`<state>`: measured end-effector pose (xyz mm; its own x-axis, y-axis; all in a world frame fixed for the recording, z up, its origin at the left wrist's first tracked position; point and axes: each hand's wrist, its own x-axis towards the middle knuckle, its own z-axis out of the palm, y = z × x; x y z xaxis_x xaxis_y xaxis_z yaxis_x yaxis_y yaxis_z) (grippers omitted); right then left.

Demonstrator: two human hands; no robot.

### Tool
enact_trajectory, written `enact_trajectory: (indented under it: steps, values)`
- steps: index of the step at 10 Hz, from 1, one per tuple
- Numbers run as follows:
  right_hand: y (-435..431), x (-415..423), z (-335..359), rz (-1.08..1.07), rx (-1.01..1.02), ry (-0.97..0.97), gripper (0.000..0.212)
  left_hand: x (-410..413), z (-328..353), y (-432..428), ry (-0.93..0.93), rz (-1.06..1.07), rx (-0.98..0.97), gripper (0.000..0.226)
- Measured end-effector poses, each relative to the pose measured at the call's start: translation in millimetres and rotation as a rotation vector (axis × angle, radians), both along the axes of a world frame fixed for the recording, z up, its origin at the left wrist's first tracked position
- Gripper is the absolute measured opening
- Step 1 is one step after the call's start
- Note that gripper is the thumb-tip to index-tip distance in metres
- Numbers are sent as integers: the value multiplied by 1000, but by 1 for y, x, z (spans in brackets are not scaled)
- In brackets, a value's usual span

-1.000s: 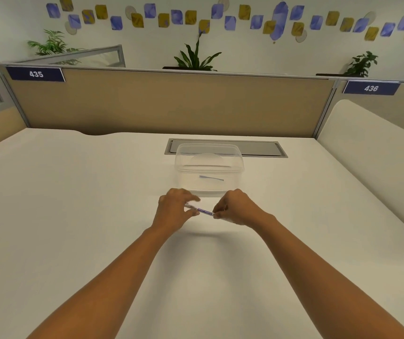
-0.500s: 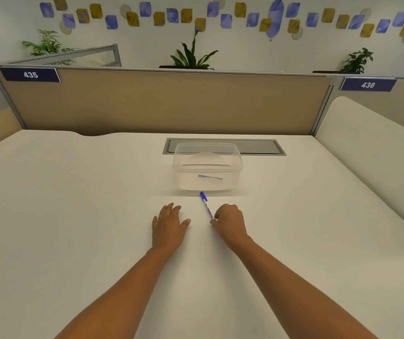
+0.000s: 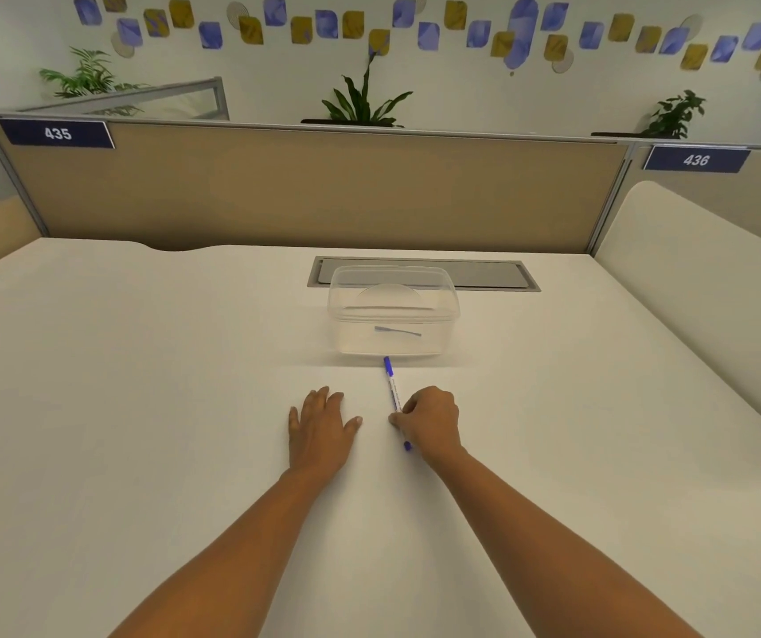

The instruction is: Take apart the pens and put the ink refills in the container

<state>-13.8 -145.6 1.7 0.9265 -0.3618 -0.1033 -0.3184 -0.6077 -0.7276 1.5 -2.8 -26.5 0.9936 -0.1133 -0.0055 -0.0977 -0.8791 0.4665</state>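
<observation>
Entry, head view only. I have the right hand (image 3: 429, 419) curled over the near part of a blue-capped pen (image 3: 393, 392) that lies on the white desk (image 3: 139, 407); my fingertips (image 3: 394, 420) pinch the barrel, so I log this hand as closed on the pen, though the pads themselves are partly hidden under the knuckles. The left hand (image 3: 321, 428) rests flat and spread on the desk just beside it, holding nothing, thumb pointing toward the pen. Pen axis: it runs almost straight away from me, slightly tilted, the blue cap (image 3: 387, 365) at the far end nearly touching the near wall of the clear plastic container (image 3: 450, 310), and a small blue end (image 3: 407, 446) showing from under my right hand at the near end. The container sits toward the far edge of the desk, just in front of the grey cable hatch (image 3: 498, 274), lid off. Inside it one thin ink refill (image 3: 398, 332) lies crosswise on the bottom; a rounded pale shape at its back wall I cannot identify. Judgement: this pen is not yet dismantled, so at least one refill remains outstanding. The coming pull should go along the pen's long axis; the left hand is nearer the exposed barrel and cap, so it would have to cross only a short gap to grip there while the right holds the near end.
</observation>
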Motion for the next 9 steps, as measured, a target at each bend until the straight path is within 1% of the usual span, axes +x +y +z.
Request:
enact_trajectory:
  steps: [3, 4, 5, 6, 7, 8, 9]
  values:
    - [0, -3, 0, -12, 52, -1, 34, 1, 2, 0, 24, -12, 19, 50]
    - [-3, -3, 2, 4, -6, -20, 39, 2, 3, 1, 27, -18, 14, 50]
    - [-9, -3, 4, 20, -102, -63, 50, 1, 4, 1, 26, -25, 24, 49]
    - [-14, -3, 3, 53, -226, -89, 46, 2, 5, 1, 17, -36, 33, 48]
    - [-19, -6, 4, 113, -266, -75, 33, 3, 10, 0, 9, -70, 39, 47]
    - [-31, -5, -2, 187, -320, -47, 34, 5, 13, -2, -14, -110, 51, 46]
    - [-38, -7, -4, 254, -393, 20, 47, 7, 14, -5, -10, -147, 87, 48]
